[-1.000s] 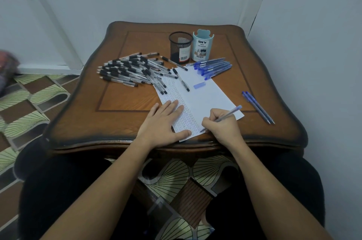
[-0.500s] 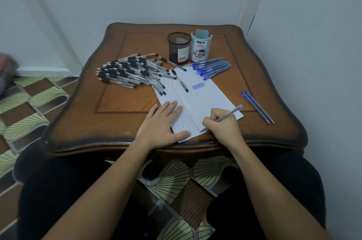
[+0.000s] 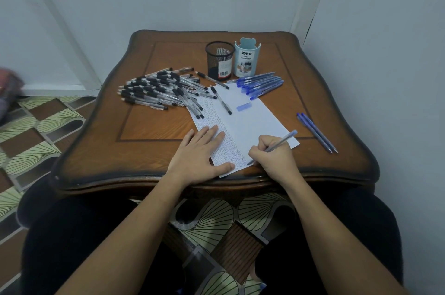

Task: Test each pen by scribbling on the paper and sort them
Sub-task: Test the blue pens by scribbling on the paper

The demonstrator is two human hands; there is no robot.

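A white sheet of paper [image 3: 250, 123] lies on the wooden table [image 3: 149, 126], its left strip covered in small scribbles. My left hand [image 3: 199, 152] rests flat on the paper's near left corner. My right hand [image 3: 272, 157] grips a blue pen [image 3: 279, 145] with its tip on the paper near the front edge. A loose blue cap [image 3: 243, 107] lies on the sheet. A heap of black pens [image 3: 161, 93] lies at the left, a row of blue pens [image 3: 261, 85] at the paper's far end, and two blue pens [image 3: 316, 132] lie apart at the right.
A black mesh pen cup [image 3: 219, 59] and a pale blue desk organizer [image 3: 246, 58] stand at the back of the table. One black pen [image 3: 221, 100] lies across the paper. White walls close in behind and to the right; patterned floor lies to the left.
Both hands stay in place on the paper; the pen tip has barely shifted near the front edge. The view has tilted slightly.
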